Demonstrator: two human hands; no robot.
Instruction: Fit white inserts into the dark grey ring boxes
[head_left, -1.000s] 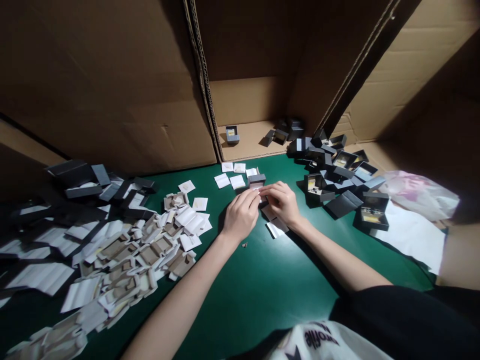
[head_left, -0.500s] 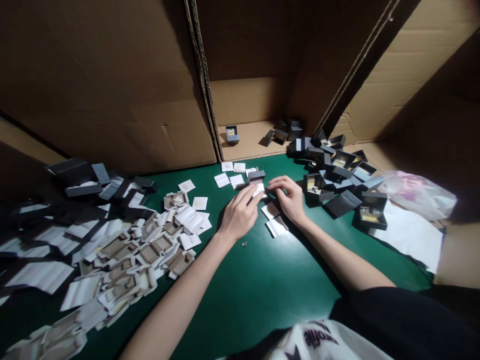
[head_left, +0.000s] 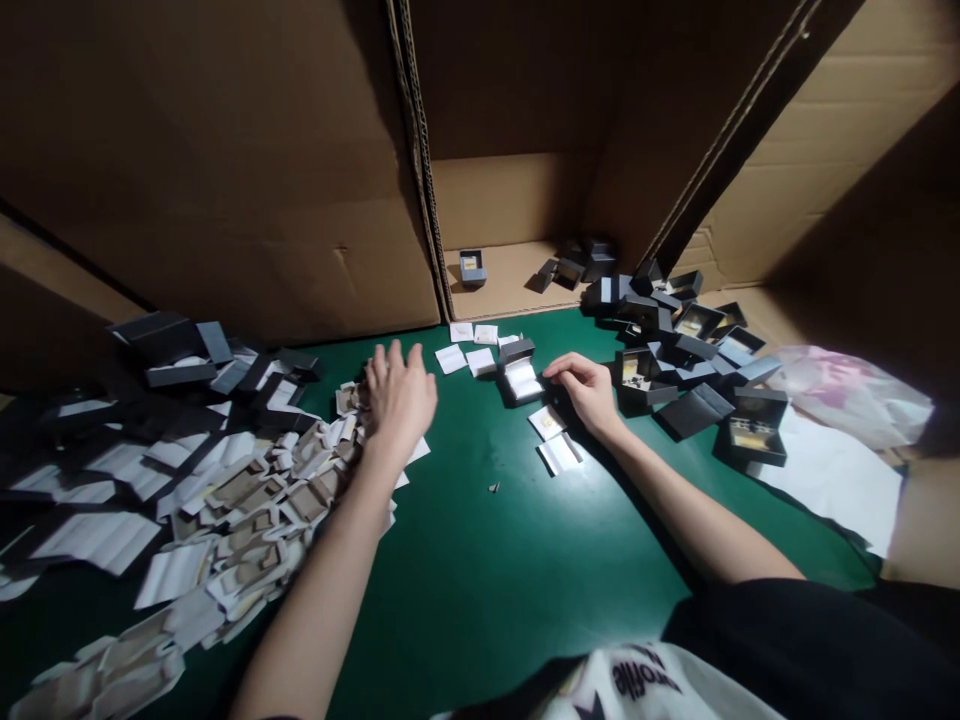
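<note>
A small black jewellery box (head_left: 516,352) stands with its lid raised on the green table, a white padded insert (head_left: 523,380) inside. My right hand (head_left: 587,392) rests just right of it, fingers curled and thumb against the forefinger. Whatever that pinch holds, if anything, is too small to make out. Off to the left, my left hand (head_left: 401,395) reaches over the edge of a heap of white and grey card inserts (head_left: 307,500), fingers spread. It partly hides some white cards there. Nearer me than the box lie a white card (head_left: 547,422) and a white insert (head_left: 560,455).
Black boxes with white linings (head_left: 161,350) are piled at the left. Several open black boxes (head_left: 694,345) crowd the right, beside a plastic bag (head_left: 855,395) and white paper (head_left: 832,485). Cardboard walls (head_left: 300,200) stand behind. Several white cards (head_left: 451,359) lie near the back edge.
My left hand has left the white insert in the black box and moved left to the heap, its fingers spreading. My right hand stays beside the box. The view has shifted slightly.
</note>
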